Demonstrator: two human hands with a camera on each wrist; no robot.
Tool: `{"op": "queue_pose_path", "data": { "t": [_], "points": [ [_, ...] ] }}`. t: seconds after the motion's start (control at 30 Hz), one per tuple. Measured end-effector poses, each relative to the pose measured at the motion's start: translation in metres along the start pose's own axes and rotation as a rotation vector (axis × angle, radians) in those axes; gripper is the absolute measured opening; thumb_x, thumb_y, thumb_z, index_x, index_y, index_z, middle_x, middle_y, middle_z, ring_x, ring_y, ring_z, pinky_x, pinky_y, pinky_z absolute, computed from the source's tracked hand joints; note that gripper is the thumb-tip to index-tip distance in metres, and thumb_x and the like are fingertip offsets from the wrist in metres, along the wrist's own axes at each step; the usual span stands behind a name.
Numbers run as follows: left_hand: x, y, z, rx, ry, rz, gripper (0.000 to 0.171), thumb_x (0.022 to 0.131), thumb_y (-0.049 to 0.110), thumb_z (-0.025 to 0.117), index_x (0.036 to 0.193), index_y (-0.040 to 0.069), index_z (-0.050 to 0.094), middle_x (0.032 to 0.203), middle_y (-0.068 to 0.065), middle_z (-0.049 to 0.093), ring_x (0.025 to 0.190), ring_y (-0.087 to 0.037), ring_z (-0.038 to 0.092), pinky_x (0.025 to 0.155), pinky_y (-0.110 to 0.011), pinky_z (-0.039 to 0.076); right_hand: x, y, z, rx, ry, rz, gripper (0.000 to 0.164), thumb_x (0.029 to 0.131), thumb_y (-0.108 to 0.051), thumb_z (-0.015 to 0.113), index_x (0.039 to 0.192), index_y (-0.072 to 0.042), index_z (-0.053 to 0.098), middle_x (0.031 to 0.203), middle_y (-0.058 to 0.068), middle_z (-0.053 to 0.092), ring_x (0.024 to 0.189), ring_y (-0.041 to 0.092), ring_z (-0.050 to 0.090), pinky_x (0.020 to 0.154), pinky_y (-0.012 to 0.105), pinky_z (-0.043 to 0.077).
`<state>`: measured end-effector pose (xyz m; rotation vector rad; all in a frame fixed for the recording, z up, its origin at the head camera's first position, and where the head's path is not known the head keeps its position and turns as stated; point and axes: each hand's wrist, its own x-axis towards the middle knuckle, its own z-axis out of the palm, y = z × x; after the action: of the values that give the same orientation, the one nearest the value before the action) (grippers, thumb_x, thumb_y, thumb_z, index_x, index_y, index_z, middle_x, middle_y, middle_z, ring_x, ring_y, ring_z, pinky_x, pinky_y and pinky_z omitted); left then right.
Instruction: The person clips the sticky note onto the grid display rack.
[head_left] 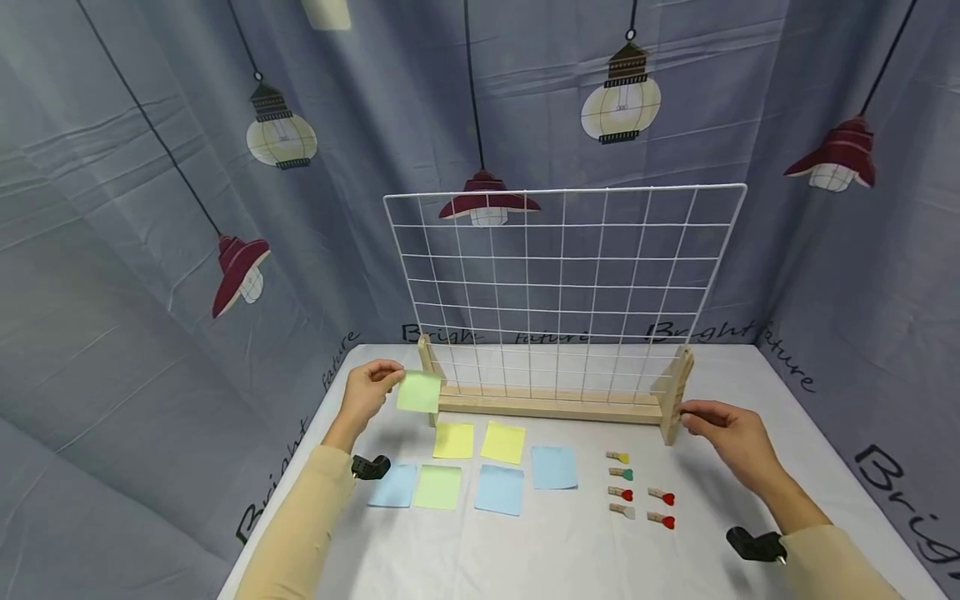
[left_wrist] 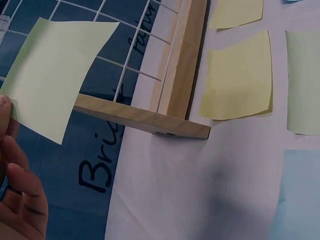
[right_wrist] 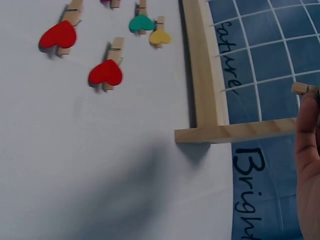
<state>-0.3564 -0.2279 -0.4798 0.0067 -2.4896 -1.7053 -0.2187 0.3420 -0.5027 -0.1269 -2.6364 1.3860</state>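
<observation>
My left hand pinches a green sticky note by its left edge, in front of the left foot of a white wire grid panel. In the left wrist view the note hangs before the grid. On the far side, my right hand is beside the right wooden foot. Between its fingertips it holds a small wooden clothespin, seen in the right wrist view. The clothespin's far end is hidden by the fingers.
On the white table lie yellow notes, blue notes and a green note. Right of them are several small clothespins with colored hearts. A wooden crossbar joins the grid's feet. A printed curtain hangs behind.
</observation>
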Motion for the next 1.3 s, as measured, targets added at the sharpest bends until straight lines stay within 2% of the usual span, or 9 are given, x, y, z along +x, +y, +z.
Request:
{"op": "queue_pose_path", "data": {
  "t": [0.13, 0.4, 0.53, 0.63, 0.7, 0.77, 0.97, 1.17, 1.3],
  "points": [
    [0.001, 0.007, 0.001, -0.014, -0.005, 0.017, 0.014, 0.096, 0.023, 0.075, 0.106, 0.012, 0.076, 0.098, -0.005, 0.074, 0.094, -0.033, 0.062, 0.068, -0.027, 0.049, 0.005, -0.008, -0.005, -0.013, -0.018, 0.012, 0.046, 0.104, -0.034, 0.064, 0.138, -0.005, 0.064, 0.129, 0.012, 0.07, 0.09, -0.015, 0.059, 0.076, 0.015, 0.053],
    [0.008, 0.021, 0.003, -0.014, -0.025, 0.073, 0.018, 0.095, 0.024, 0.076, 0.106, 0.011, 0.077, 0.099, -0.005, 0.075, 0.086, -0.019, 0.062, 0.072, -0.028, 0.051, 0.017, -0.029, -0.011, -0.041, -0.017, -0.028, 0.05, 0.104, -0.035, 0.062, 0.145, -0.006, 0.058, 0.139, 0.023, 0.063, 0.093, -0.017, 0.056, 0.078, 0.014, 0.054],
    [0.008, 0.026, 0.003, -0.01, -0.029, 0.085, 0.016, 0.096, 0.023, 0.076, 0.106, 0.011, 0.077, 0.099, -0.005, 0.075, 0.084, -0.018, 0.061, 0.07, -0.027, 0.05, 0.021, -0.04, -0.011, -0.059, -0.044, -0.038, 0.051, 0.104, -0.038, 0.062, 0.145, -0.007, 0.058, 0.142, 0.021, 0.062, 0.109, 0.005, 0.064, 0.081, 0.016, 0.054],
    [0.007, 0.031, 0.003, -0.007, -0.03, 0.093, 0.015, 0.096, 0.022, 0.075, 0.106, 0.011, 0.076, 0.099, -0.006, 0.075, 0.087, -0.024, 0.062, 0.073, -0.031, 0.052, 0.022, -0.049, -0.009, -0.065, -0.063, -0.051, 0.049, 0.104, -0.038, 0.062, 0.143, -0.008, 0.06, 0.143, 0.019, 0.062, 0.124, 0.03, 0.063, 0.092, 0.031, 0.059],
    [0.008, 0.034, 0.003, -0.003, -0.027, 0.096, 0.014, 0.097, 0.022, 0.074, 0.106, 0.011, 0.076, 0.1, -0.006, 0.075, 0.09, -0.029, 0.063, 0.073, -0.032, 0.052, 0.023, -0.055, -0.008, -0.069, -0.069, -0.066, 0.046, 0.104, -0.037, 0.062, 0.141, -0.009, 0.062, 0.141, 0.018, 0.063, 0.127, 0.033, 0.061, 0.097, 0.041, 0.057],
    [0.009, 0.036, 0.004, -0.008, -0.023, 0.101, 0.014, 0.097, 0.022, 0.075, 0.105, 0.011, 0.076, 0.1, -0.007, 0.075, 0.093, -0.033, 0.063, 0.073, -0.033, 0.052, 0.024, -0.061, -0.008, -0.075, -0.069, -0.087, 0.043, 0.104, -0.036, 0.062, 0.139, -0.01, 0.065, 0.138, 0.017, 0.066, 0.122, 0.023, 0.065, 0.098, 0.041, 0.057],
    [0.012, 0.043, 0.006, -0.018, -0.042, 0.122, 0.015, 0.096, 0.022, 0.075, 0.106, 0.01, 0.077, 0.103, -0.01, 0.076, 0.093, -0.032, 0.063, 0.075, -0.032, 0.053, 0.028, -0.074, -0.012, -0.051, -0.068, -0.137, 0.043, 0.103, -0.037, 0.065, 0.136, -0.01, 0.066, 0.131, 0.017, 0.07, 0.097, -0.017, 0.058, 0.083, 0.01, 0.05],
    [0.014, 0.053, 0.009, -0.027, -0.067, 0.14, 0.014, 0.097, 0.021, 0.074, 0.107, 0.011, 0.076, 0.105, -0.009, 0.076, 0.101, -0.037, 0.066, 0.076, -0.028, 0.053, 0.031, -0.08, -0.012, -0.025, -0.084, -0.143, 0.05, 0.103, -0.036, 0.065, 0.143, -0.006, 0.061, 0.134, 0.02, 0.068, 0.096, -0.019, 0.057, 0.082, 0.006, 0.048],
    [0.016, 0.058, 0.01, -0.04, -0.067, 0.165, 0.013, 0.096, 0.019, 0.075, 0.105, 0.01, 0.077, 0.105, -0.01, 0.077, 0.095, -0.033, 0.066, 0.073, -0.026, 0.053, 0.033, -0.085, -0.012, -0.041, -0.08, -0.144, 0.05, 0.103, -0.037, 0.065, 0.143, -0.009, 0.061, 0.132, 0.018, 0.069, 0.096, -0.019, 0.057, 0.084, 0.01, 0.051]
  ]
}}
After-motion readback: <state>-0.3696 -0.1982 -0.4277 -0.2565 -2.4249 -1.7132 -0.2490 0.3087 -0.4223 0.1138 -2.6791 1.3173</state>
